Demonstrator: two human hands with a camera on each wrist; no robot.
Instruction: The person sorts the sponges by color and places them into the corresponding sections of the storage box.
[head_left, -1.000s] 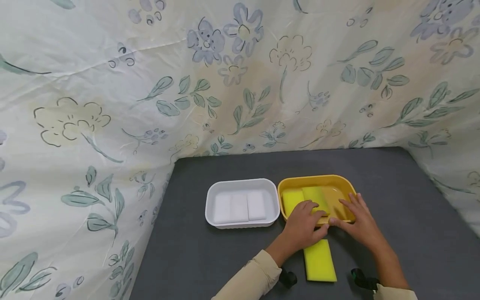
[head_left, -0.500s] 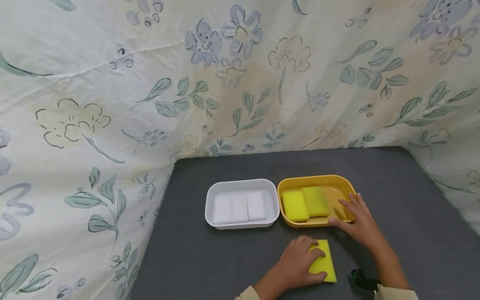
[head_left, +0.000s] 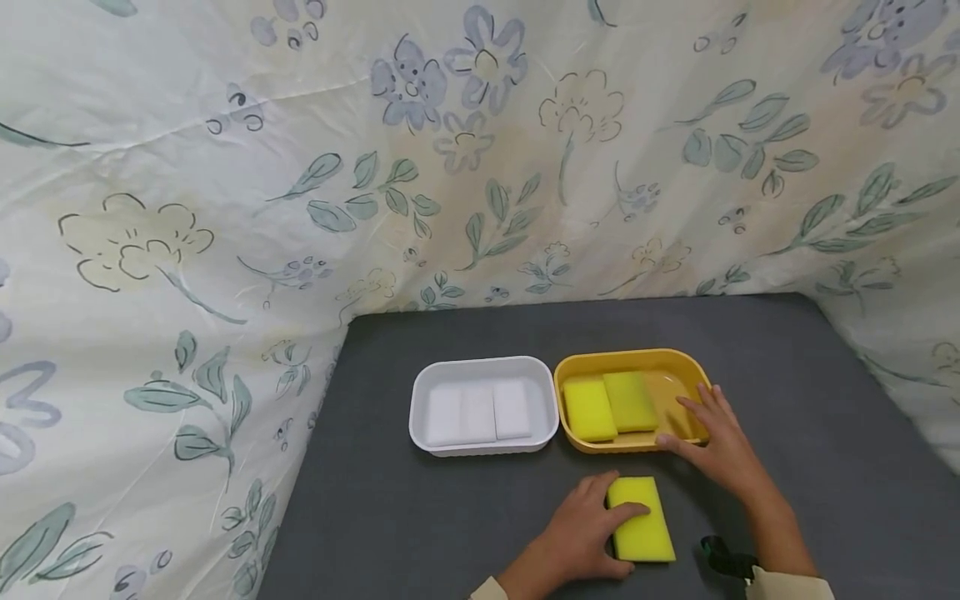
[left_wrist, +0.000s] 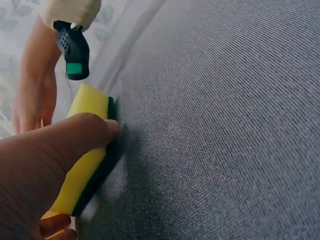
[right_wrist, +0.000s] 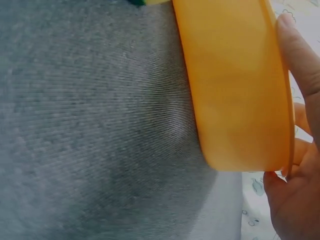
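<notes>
A yellow sponge (head_left: 647,537) with a dark green scouring underside lies on the grey table in front of the yellow tray (head_left: 678,358). My left hand (head_left: 573,533) is at its left side, one finger across the top and the thumb near its front left corner. In the left wrist view the thumb overlaps the sponge (left_wrist: 82,172), and other fingertips show by its lower end. Gripping the front right corner of the yellow tray, my right hand (head_left: 720,446) has its thumb along the near rim and its fingers at the right side. Two yellow sponges (head_left: 590,410) lie inside, to the left.
A white tray (head_left: 427,375) with several white blocks (head_left: 480,412) stands left of the yellow one, their sides close together. A black wrist device (head_left: 723,558) sits on the right forearm. Floral fabric (head_left: 480,208) hangs behind the grey table (head_left: 375,517).
My left hand has drawn back from the yellow tray to the front sponge, then shifted slightly left along it, uncovering more of its top. My right hand stays at the tray's corner.
</notes>
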